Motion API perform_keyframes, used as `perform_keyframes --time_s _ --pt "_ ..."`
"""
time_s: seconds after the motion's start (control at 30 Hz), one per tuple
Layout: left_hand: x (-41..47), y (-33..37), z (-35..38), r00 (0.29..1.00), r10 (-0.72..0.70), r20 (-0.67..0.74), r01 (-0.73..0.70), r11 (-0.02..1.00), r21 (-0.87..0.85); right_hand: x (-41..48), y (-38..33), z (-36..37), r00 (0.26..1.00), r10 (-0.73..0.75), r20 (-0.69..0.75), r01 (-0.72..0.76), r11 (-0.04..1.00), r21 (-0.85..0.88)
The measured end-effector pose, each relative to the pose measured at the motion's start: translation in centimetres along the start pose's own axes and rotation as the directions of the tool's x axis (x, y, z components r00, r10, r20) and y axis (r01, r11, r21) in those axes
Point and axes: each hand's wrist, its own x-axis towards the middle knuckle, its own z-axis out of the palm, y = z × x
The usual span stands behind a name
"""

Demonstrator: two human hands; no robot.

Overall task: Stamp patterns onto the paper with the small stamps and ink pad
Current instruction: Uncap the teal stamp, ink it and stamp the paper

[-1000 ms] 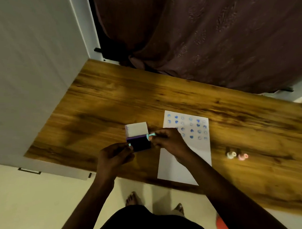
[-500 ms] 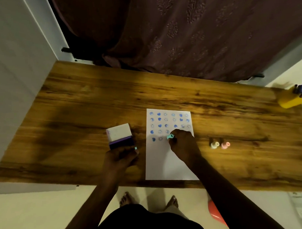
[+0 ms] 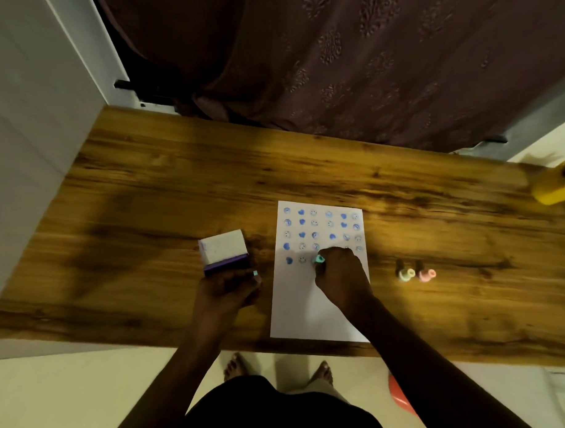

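A white sheet of paper (image 3: pixel 313 308) lies on the wooden table (image 3: pixel 146 202), its upper half covered with rows of blue heart and smiley prints. My right hand (image 3: pixel 339 272) is shut on a small teal stamp (image 3: pixel 318 260) that presses down on the paper in the lowest printed row. My left hand (image 3: pixel 227 287) grips the near edge of the ink pad (image 3: pixel 225 252), whose white lid stands open. A yellow stamp (image 3: pixel 405 273) and a pink stamp (image 3: pixel 425 273) stand on the table right of the paper.
A yellow holder (image 3: pixel 554 193) with dark pens sits at the table's far right edge. A dark patterned curtain (image 3: pixel 365 66) hangs behind the table and a white wall (image 3: pixel 25 126) borders the left. My bare feet show below the near edge.
My right hand carried the teal stamp from the ink pad over to the paper and now presses it in the lowest row. My left hand stays on the ink pad.
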Motion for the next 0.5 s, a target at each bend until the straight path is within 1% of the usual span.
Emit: perform_keyframes --time_s 0.27,0.37,0.43,0.47,0.5 --pt "-0.5 1.0 1.4 0.997 0.061 0.046 -0.06 0.998 -0.028 0.4 -0.2 -0.6 1.0 0.021 0.009 -0.02 0.999 -0.045" --pt "-0.6 1.3 1.7 0.996 0.076 0.052 -0.075 0.997 -0.008 1.2 0.3 -1.4 0.999 0.003 0.049 -0.002 1.0 -0.025" --pt "-0.8 1.6 2.0 0.994 0.083 0.07 -0.083 0.997 -0.003 1.6 1.0 -2.6 0.997 0.024 0.068 -0.03 0.996 0.084" --pt "-0.9 1.8 2.3 0.992 0.091 0.089 -0.092 0.996 0.002 1.7 1.4 -3.3 0.997 0.062 0.055 -0.072 0.979 0.192" --pt "-1.1 1.9 2.5 0.989 0.099 0.108 -0.1 0.995 0.009 1.7 1.9 -4.1 0.99 0.134 0.052 -0.143 0.916 0.374"
